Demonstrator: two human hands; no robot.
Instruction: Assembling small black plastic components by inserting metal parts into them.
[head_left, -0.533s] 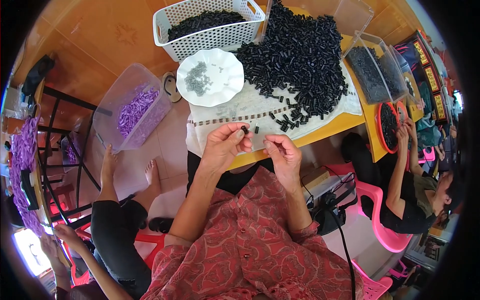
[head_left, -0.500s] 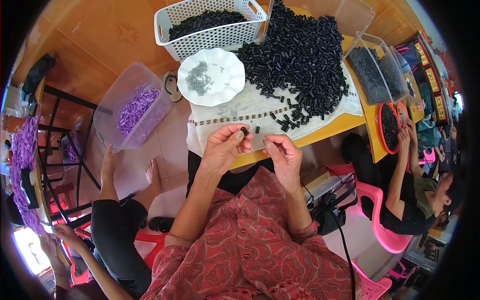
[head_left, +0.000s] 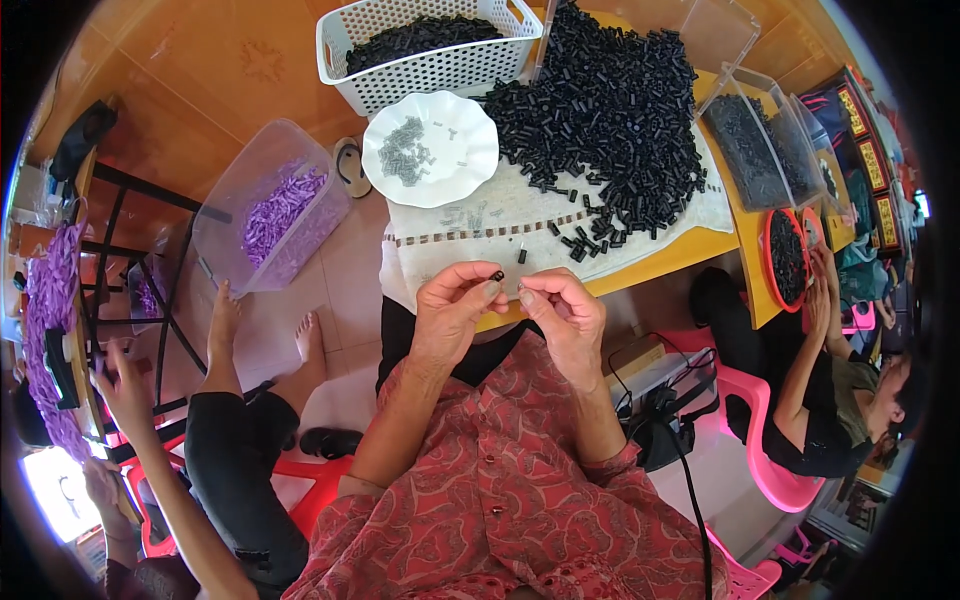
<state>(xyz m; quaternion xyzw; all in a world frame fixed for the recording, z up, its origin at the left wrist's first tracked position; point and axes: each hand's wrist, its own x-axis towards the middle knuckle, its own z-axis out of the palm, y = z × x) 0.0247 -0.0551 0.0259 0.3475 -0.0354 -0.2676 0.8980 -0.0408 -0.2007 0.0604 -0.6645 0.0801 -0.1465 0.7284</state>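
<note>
My left hand (head_left: pixel 450 312) pinches a small black tube (head_left: pixel 497 276) between thumb and fingertips, above the table's near edge. Close beside it, my right hand (head_left: pixel 566 318) has its thumb and forefinger pressed together; whatever may be between them is too small to make out. The fingertips of both hands nearly meet. Just beyond them, a single black tube (head_left: pixel 522 256) lies on the white cloth (head_left: pixel 430 262). Farther back spreads a large pile of black tubes (head_left: pixel 620 120). A scalloped white plate (head_left: pixel 468 172) bears small clear pieces (head_left: pixel 404 152), and several more lie on the cloth.
A white perforated basket (head_left: pixel 440 88) of black parts stands behind the plate. To the left is a clear tub (head_left: pixel 315 225) with purple pieces. At right are a clear box (head_left: pixel 745 150) and a red basket (head_left: pixel 772 285), where another person works. Another person sits at left.
My right hand has come closer to my left, so the fingertips almost touch. The left fingers have drawn in around the black tube. The person at left has raised a hand.
</note>
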